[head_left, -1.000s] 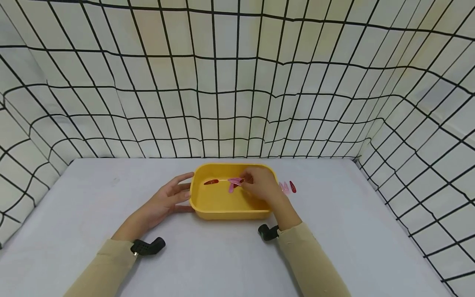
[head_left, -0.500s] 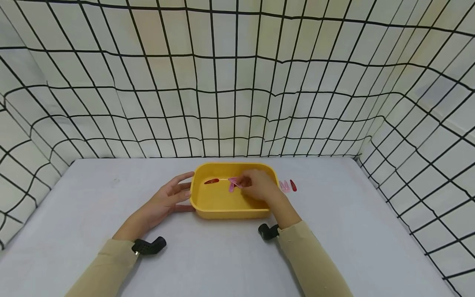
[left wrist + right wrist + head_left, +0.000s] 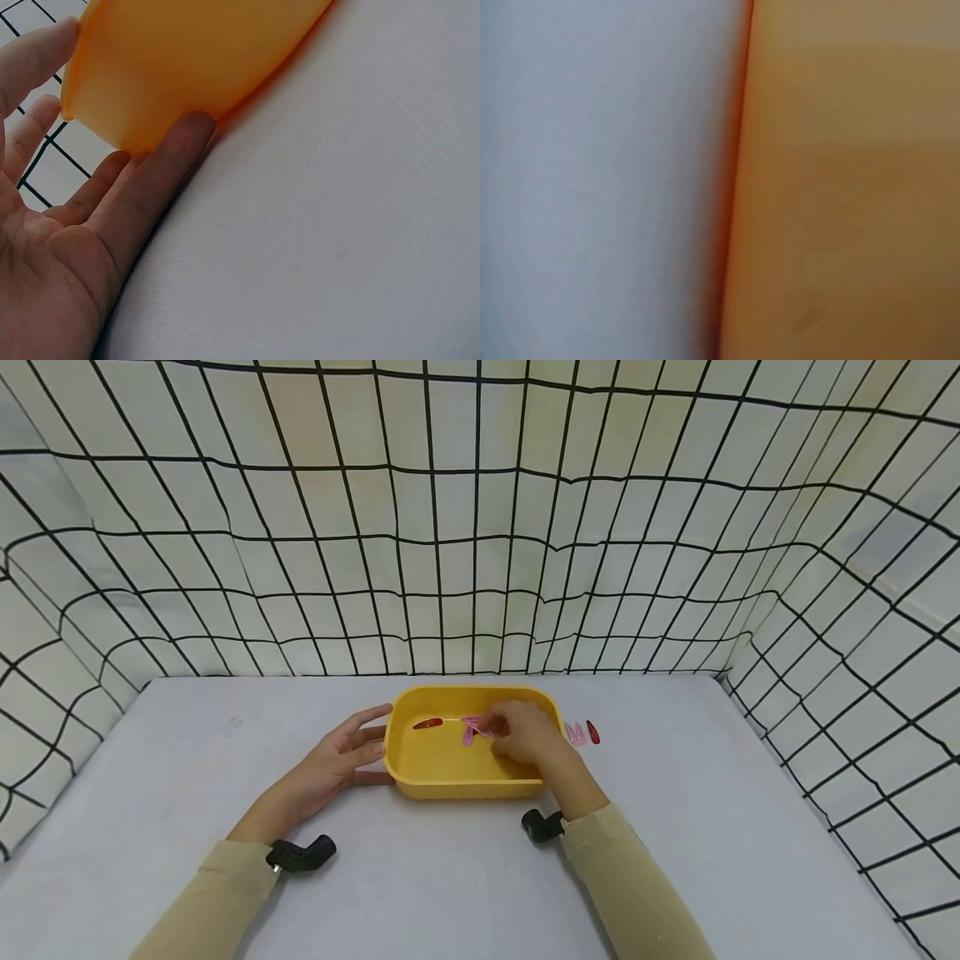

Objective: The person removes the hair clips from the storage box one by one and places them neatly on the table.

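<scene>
A yellow plastic tray (image 3: pixel 442 768) stands on the white table. My left hand (image 3: pixel 333 764) rests against its left end, fingers spread and fairly straight; in the left wrist view the fingertips touch the tray wall (image 3: pixel 172 67). My right hand (image 3: pixel 525 735) reaches inside from the right, fingers curled, pinching a pink hair clip (image 3: pixel 474 724) above other clips; the fingertips are partly hidden. A red hair clip (image 3: pixel 428 723) lies further left in the tray. The right wrist view is blurred and holds only the tray's side (image 3: pixel 840 187) and the tabletop.
To the right of the tray, pink hair clips (image 3: pixel 575 734) and a red hair clip (image 3: pixel 593 732) lie on the white tabletop (image 3: pixel 420 877). A black grid net (image 3: pixel 480 535) over pale cloth walls in the table's back and sides.
My right hand shifts slightly within the tray, and the pink clip at its fingertips changes angle a little. The left hand stays against the tray.
</scene>
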`<control>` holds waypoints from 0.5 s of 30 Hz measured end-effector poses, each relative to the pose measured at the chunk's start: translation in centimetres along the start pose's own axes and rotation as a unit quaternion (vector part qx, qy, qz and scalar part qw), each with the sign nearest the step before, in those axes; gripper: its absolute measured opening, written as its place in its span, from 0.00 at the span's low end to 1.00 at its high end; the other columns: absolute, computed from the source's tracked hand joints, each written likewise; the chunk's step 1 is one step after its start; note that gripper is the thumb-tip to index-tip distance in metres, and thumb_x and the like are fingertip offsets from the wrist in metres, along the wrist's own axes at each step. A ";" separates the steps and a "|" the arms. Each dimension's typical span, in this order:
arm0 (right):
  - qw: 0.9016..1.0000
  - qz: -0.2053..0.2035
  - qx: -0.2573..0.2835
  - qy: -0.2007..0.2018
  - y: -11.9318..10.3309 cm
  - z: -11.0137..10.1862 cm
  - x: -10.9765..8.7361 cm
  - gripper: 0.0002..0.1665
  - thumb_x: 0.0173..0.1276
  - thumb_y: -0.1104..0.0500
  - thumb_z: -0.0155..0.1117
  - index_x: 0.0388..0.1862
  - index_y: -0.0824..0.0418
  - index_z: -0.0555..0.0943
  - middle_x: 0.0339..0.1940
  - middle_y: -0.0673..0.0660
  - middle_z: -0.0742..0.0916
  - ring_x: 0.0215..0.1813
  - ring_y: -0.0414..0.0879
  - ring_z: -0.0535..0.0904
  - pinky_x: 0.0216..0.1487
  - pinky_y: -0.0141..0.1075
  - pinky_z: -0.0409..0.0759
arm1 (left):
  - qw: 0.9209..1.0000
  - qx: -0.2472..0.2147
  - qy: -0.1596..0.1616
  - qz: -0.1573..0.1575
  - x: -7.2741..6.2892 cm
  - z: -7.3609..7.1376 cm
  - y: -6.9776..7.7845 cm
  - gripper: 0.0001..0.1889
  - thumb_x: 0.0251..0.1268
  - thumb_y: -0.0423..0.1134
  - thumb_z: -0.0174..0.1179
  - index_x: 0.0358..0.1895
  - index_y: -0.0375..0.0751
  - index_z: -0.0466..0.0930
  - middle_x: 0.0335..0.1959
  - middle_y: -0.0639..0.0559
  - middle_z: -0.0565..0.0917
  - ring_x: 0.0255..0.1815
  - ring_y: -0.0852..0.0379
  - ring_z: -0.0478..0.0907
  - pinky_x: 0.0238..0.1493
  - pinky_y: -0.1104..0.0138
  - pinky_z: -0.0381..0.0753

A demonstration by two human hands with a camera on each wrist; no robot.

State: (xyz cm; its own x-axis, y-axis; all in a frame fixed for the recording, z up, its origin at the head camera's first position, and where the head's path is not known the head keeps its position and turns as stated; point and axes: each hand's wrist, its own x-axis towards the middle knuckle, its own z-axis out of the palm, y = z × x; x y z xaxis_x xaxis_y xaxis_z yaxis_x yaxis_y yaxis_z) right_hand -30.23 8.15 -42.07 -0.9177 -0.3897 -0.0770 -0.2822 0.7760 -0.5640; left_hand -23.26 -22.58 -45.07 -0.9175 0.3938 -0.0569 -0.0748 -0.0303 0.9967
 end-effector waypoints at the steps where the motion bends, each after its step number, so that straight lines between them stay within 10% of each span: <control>1: 1.000 0.002 0.001 -0.001 0.0 0.0 0.0 0.14 0.61 0.66 0.72 0.43 0.51 0.85 0.39 0.48 0.84 0.45 0.46 0.76 0.53 0.37 0.81 | 1.000 0.000 0.000 0.000 0.0 0.0 0.0 0.32 0.77 0.37 0.54 0.79 0.53 0.53 0.77 0.38 0.58 0.65 0.42 0.74 0.56 0.48 0.83; 15: 0.999 -0.007 0.019 -0.026 -0.1 0.0 0.0 0.14 0.63 0.64 0.71 0.45 0.50 0.85 0.36 0.49 0.83 0.43 0.47 0.76 0.44 0.34 0.80 | 1.000 -0.001 0.001 -0.006 0.2 -0.2 -0.2 0.33 0.76 0.38 0.55 0.79 0.54 0.53 0.77 0.38 0.58 0.65 0.42 0.75 0.56 0.48 0.83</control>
State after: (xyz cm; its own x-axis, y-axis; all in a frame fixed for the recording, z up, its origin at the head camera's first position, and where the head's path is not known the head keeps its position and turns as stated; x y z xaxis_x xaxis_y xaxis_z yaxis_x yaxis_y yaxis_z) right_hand -30.24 8.10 -41.99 -0.8980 -0.4259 -0.1102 -0.2829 0.7509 -0.5967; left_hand -23.48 -22.72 -45.27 -0.9173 0.3924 -0.0680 -0.0861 -0.0287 0.9959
